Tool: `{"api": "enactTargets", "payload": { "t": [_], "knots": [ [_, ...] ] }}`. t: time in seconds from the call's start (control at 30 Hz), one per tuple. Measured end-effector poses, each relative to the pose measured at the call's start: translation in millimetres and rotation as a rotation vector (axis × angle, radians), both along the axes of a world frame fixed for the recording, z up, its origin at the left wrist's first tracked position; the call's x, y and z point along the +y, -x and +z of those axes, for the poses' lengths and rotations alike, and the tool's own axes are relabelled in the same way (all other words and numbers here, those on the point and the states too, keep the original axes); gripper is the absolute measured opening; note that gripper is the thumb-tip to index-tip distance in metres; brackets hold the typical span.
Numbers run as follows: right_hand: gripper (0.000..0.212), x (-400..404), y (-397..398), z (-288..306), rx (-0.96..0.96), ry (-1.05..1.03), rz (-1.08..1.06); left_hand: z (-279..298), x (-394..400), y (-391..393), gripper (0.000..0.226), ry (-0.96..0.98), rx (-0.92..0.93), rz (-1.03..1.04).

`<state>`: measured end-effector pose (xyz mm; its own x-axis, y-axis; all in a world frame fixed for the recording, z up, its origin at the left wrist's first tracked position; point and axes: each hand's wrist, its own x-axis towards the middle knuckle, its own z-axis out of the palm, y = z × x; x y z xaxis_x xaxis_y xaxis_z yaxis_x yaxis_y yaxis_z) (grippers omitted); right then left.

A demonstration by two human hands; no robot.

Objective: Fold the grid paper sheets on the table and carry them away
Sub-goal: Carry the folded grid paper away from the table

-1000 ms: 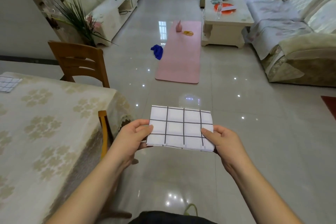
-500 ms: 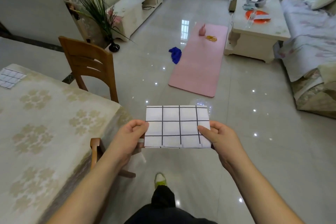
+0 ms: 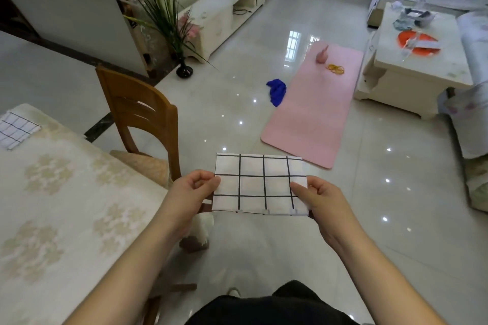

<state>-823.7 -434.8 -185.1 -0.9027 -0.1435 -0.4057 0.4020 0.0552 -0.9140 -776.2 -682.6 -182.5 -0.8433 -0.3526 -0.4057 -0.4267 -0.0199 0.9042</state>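
Far left: one grid paper sheet [image 3: 16,129] flat on the table [image 3: 79,192]. Wooden chair [image 3: 142,116] beside it. Centre, over the floor: left hand [image 3: 188,194] and right hand [image 3: 323,203] pinch the folded grid paper [image 3: 260,185] by its side edges.

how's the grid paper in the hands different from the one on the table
The held grid paper is off the table, pinched by the left hand and right hand; the grid paper on the table lies flat and untouched. The held one shows whole; the other is cut by the frame's edge. Both are white with dark grid lines.
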Motion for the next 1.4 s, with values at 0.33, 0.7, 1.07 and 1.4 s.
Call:
{"api": "enactTargets", "payload": {
  "t": [0.33,0.7,1.07,1.4],
  "knots": [
    [0.011,19.2,177.4,-21.0,-0.001,0.061,0.062,-8.6,22.5,148.1,0.011,-0.075,-0.017,0.054],
    [0.011,-3.7,318.9,-9.9,-0.022,0.031,0.241,-11.6,6.6,245.9,0.008,-0.114,-0.045,0.250],
    [0.008,-120.4,434.2,-15.8,-0.042,-0.019,0.455,-24.7,-73.0,320.4,0.006,-0.105,0.027,0.565],
    [0.022,-248.3,538.9,-17.5,-0.030,-0.053,0.532,-12.3,-181.5,409.4,0.004,-0.083,0.070,0.611]
  ]
}}
